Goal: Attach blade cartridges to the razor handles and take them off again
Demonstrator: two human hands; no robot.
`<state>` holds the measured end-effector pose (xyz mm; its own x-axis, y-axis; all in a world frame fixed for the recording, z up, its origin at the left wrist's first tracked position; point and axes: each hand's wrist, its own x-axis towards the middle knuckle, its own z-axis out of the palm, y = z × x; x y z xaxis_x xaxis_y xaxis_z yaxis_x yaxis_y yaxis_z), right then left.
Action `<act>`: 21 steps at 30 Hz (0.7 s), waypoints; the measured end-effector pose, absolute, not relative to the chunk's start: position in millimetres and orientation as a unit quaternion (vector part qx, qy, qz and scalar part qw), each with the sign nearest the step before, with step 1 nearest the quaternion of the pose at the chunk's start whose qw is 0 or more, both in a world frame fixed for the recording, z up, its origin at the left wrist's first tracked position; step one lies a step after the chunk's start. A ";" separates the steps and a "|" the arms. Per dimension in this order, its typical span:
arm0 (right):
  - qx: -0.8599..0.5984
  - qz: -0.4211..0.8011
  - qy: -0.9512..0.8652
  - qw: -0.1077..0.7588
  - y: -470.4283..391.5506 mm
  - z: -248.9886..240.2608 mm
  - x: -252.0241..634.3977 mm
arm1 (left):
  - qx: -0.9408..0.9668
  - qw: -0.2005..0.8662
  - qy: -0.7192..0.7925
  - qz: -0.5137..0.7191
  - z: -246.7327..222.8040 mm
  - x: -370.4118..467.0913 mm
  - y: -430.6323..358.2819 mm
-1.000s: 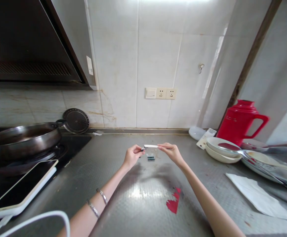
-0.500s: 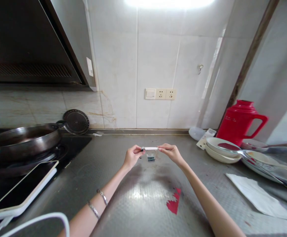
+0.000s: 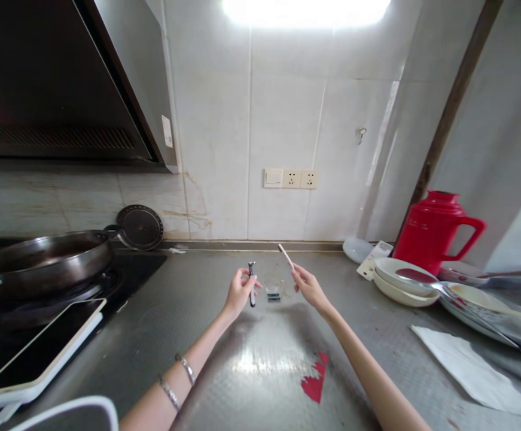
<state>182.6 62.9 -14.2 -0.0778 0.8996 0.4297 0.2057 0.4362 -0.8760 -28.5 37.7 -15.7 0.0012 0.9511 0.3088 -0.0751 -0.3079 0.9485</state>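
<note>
So, using the socket panel on the wall as the reference point: both hands are out over the bench, below it. The left hand, below and a bit left of the panel, has its grip pinched on a slim dark-and-pale handle with a small head, held roughly upright. The right hand, below and slightly right, has its grip clamped on the lower end of a thin white stick, which tilts with its top leaning left.

Nearly straight under the panel, between the hands, sit some small dark pieces with what looks like clear plastic around them, too tiny to make out. Further below, a torn red scrap lies between the forearms.

Clutter-wise, way left of the panel there's a steel pan on the black cooktop, plus a phone lower down on a white slab, cable beneath. Off to the panel's right, a red flask stands behind stacked bowls, with a white paper sheet lower down.
</note>
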 end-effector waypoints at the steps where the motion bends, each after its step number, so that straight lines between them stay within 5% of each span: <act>1: -0.419 0.347 -0.650 0.531 62.4 -15.9 179.9 | 0.557 0.429 0.397 0.590 -17.1 -27.7 38.8; 10: -0.390 0.573 -0.544 0.474 33.1 -1.8 151.9 | 0.536 0.388 0.458 0.593 -26.4 -23.8 36.1; 21: -0.410 0.637 -0.476 0.446 -41.0 11.7 121.1 | 0.575 0.385 0.420 0.587 -29.2 -25.3 29.7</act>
